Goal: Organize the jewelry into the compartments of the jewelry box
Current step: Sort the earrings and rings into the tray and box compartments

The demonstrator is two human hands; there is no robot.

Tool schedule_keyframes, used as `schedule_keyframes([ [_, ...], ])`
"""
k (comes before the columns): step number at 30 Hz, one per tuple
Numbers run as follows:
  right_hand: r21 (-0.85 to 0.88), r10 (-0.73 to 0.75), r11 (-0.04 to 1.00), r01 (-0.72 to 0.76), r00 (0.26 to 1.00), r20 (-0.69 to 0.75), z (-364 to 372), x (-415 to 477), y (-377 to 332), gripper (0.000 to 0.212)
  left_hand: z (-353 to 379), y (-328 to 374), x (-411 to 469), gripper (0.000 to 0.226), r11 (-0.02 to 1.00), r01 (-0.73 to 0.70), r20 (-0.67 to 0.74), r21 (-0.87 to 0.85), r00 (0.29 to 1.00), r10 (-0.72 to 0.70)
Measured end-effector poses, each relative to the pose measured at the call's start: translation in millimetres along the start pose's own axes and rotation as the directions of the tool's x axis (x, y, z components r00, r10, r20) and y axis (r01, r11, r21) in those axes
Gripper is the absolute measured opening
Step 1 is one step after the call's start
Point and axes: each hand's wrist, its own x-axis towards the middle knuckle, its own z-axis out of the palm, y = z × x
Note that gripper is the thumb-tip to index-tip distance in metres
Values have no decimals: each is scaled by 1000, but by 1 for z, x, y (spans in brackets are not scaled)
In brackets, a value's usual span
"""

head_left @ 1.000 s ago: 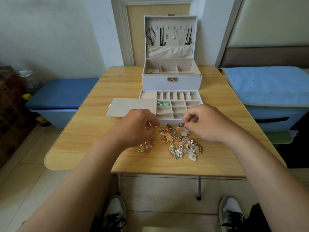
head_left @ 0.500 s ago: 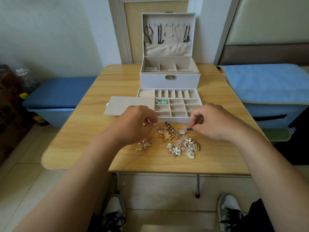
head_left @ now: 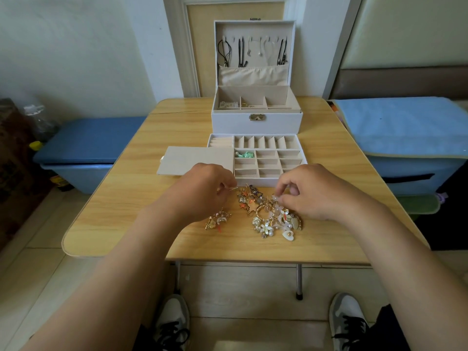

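Note:
A tangled pile of gold, white and orange jewelry (head_left: 271, 216) lies on the wooden table (head_left: 126, 198), with a smaller gold cluster (head_left: 217, 220) to its left. My left hand (head_left: 202, 191) pinches a thin gold earring hook at the pile's upper left edge. My right hand (head_left: 306, 191) pinches a small white flower piece at the pile's upper right. Just beyond sits the white compartment tray (head_left: 301, 158), holding one green piece (head_left: 244, 155). Behind it stands the open white jewelry box (head_left: 255, 122), with necklaces hanging in its lid.
A beige flat tray lid (head_left: 192, 160) lies left of the tray. A blue bench (head_left: 86, 148) stands at the left, and a blue-covered bin (head_left: 405, 138) at the right. My shoes (head_left: 174, 323) show under the table's front edge.
My right hand has let go of the small dark piece it held and dropped lower onto the pile, now pinching a white flower piece. My left hand has barely moved.

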Motion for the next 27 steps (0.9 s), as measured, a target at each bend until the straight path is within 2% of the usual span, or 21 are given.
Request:
schedule_keyframes([
  [11, 38, 69, 997, -66, 993, -94, -12, -2, 11, 19, -1, -3, 0, 27, 1000, 23, 16, 14, 1000, -23],
  [18, 216, 143, 970, -109, 978, -149, -21, -5, 16, 18, 1, -2, 1, 20, 999, 32, 39, 10, 999, -32],
  [27, 349, 205, 927, -140, 966, -158, -26, -8, 22, 14, 1, 1, 2, 22, 996, 88, 30, -20, 996, -87],
])
